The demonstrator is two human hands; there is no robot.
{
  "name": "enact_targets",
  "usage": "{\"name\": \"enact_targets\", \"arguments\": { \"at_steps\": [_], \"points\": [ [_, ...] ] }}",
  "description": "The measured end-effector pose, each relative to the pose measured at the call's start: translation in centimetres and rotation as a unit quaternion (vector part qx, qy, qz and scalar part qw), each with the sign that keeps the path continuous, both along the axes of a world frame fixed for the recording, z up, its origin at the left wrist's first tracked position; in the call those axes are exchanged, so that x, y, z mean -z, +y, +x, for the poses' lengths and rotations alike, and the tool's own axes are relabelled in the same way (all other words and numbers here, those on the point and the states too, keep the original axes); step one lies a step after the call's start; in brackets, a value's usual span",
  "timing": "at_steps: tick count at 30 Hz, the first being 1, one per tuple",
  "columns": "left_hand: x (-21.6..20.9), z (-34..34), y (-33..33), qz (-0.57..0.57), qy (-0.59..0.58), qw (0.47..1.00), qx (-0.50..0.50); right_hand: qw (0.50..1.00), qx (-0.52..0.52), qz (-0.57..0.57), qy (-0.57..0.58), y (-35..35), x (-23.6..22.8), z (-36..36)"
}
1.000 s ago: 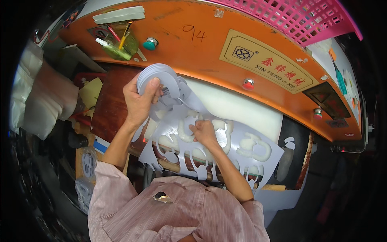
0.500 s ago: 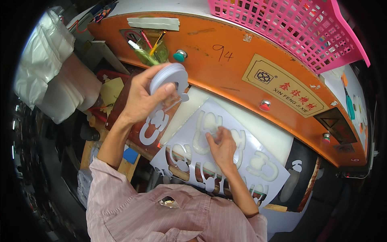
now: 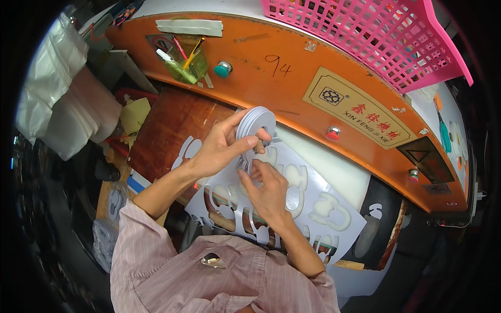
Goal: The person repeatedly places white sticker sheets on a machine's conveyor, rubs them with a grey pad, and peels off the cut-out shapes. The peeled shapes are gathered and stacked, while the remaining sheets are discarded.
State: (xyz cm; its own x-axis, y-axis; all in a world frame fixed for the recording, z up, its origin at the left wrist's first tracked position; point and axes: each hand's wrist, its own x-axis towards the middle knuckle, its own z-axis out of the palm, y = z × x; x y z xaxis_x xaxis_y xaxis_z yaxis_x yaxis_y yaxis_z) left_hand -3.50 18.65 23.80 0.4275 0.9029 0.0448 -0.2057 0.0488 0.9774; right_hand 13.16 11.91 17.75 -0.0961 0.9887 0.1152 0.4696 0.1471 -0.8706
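My left hand (image 3: 222, 146) is closed round a stack of thin white die-cut pieces (image 3: 257, 123) with rounded, ring-like ends, held up above the work. Just below it, my right hand (image 3: 269, 190) has its thumb and fingers pinched at the lower end of these pieces; how many it grips I cannot tell. Under both hands lies a white plastic sheet (image 3: 342, 237) with several cut-out openings and curved shapes. A loose white cut-out (image 3: 189, 150) rests on the brown board to the left.
An orange machine beam (image 3: 245, 57) with coloured buttons crosses behind the sheet. A green pen holder (image 3: 190, 65) hangs on it. Above stands a pink basket (image 3: 365, 36). Clear plastic bags (image 3: 57, 99) hang at the left. A white pad (image 3: 326, 159) and a brown board (image 3: 172, 130) flank the sheet.
My left hand has come down and to the right with the stack. My right hand has left the sheet's surface and moved left to meet the stack's lower end.
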Motion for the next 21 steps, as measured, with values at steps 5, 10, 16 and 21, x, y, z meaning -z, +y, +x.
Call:
{"name": "enact_targets", "arguments": {
  "at_steps": [5,10,16,21],
  "points": [
    [0.8,0.1,0.2,-0.018,-0.015,1.0,-0.017,0.99,-0.001,0.138,0.041,1.3,0.7,0.4],
    [1.0,0.9,-0.2,-0.037,-0.009,0.998,-0.04,0.998,-0.015,-0.001,0.062,1.2,1.3,0.3],
    [1.6,0.9,-0.3,-0.053,-0.006,0.997,-0.054,0.995,-0.034,0.021,0.088,1.5,2.8,0.5],
    [2.3,0.5,-0.8,-0.051,0.043,0.994,-0.088,0.998,-0.05,0.038,0.02,0.4,3.3,-1.3]
  ]
}}
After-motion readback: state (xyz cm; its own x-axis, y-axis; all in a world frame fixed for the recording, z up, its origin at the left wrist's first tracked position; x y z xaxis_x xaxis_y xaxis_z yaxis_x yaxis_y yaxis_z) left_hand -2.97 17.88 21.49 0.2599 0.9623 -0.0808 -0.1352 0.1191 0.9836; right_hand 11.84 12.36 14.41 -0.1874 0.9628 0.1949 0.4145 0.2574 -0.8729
